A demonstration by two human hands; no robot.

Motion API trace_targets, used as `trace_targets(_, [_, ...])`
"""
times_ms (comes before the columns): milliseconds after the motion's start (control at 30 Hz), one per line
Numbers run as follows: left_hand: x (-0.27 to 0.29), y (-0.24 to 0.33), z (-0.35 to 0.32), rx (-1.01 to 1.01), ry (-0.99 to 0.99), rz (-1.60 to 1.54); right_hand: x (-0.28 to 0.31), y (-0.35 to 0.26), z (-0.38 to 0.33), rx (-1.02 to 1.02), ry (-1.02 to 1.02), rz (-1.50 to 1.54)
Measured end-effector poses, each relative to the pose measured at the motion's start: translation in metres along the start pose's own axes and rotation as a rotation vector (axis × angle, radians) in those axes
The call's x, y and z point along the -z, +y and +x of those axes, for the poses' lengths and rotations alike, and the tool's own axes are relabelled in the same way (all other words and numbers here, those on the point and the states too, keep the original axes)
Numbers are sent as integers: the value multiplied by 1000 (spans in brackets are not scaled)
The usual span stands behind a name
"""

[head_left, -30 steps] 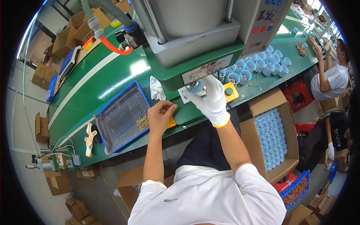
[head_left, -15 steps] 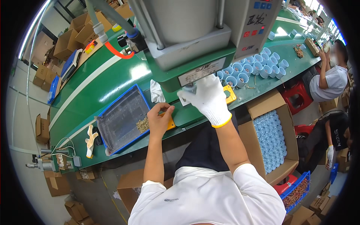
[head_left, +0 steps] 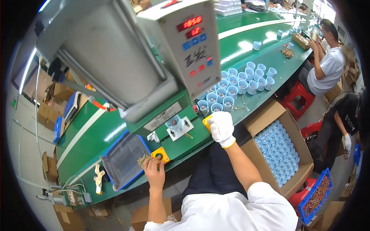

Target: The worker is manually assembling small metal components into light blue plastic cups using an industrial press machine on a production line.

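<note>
My bare left hand [head_left: 153, 169] rests on the yellow button plate [head_left: 161, 154] at the front edge of the green press base, next to a blue tray [head_left: 124, 161] holding small brass parts. My right hand [head_left: 221, 127], in a white glove, covers a second yellow button plate [head_left: 207, 121] on the right side of the base. Between them a pale blue cup [head_left: 174, 123] sits in the white fixture [head_left: 177, 130] under the grey press machine [head_left: 115, 57].
Several pale blue cups [head_left: 235, 86] stand in rows on the green bench right of the press. A cardboard box [head_left: 275, 148] full of blue cups sits at my right, a blue crate [head_left: 316, 196] beside it. Another person [head_left: 327, 61] sits at the far right.
My right hand has left the cup in the fixture and moved right onto the yellow button plate. My left hand shifted onto the left button plate. The view has moved closer.
</note>
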State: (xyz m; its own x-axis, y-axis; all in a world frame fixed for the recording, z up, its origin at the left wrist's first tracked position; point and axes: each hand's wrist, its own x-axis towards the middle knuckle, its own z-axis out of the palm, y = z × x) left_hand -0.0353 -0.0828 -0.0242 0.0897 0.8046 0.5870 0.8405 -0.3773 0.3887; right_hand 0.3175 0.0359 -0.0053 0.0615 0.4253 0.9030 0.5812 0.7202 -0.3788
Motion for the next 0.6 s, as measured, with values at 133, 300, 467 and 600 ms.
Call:
trace_targets(133, [22,14,13,-25,-128,95,6,10,-1,-18,23,115])
trace_targets(300, [6,22,52,241,10,-140,5,20,-18,-153,20,103])
trace_targets(467, [-28,37,93,130,124,-230,14,14,0,-176,-228,180])
trace_targets(600, [-40,31,90,154,17,-237,6,18,-8,-107,-93,138])
